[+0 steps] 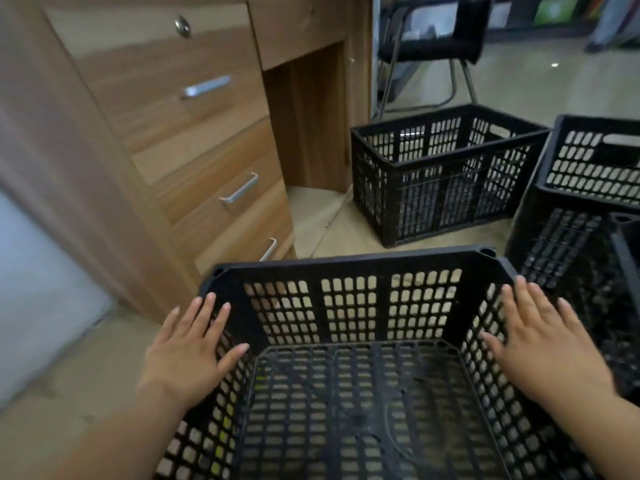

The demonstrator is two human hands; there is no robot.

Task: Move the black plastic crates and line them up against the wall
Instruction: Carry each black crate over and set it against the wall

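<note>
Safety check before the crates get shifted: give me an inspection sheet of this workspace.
Surface: beige floor, scuffed.
Job's things: near crate empty; far crate upright by the desk; more crates stacked at right.
Clutter: nothing seen.
Hands: left hand and right hand flat, fingers spread, over the near crate's side rims.
Cables: nothing seen.
Surroundings: wooden desk with drawers, black chair behind.

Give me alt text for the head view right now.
Two open hands, left hand and right hand, rest flat on the side rims of an empty black crate on the floor. Another crate stands ahead beside a wooden drawer desk, with stacked crates at right.
</note>
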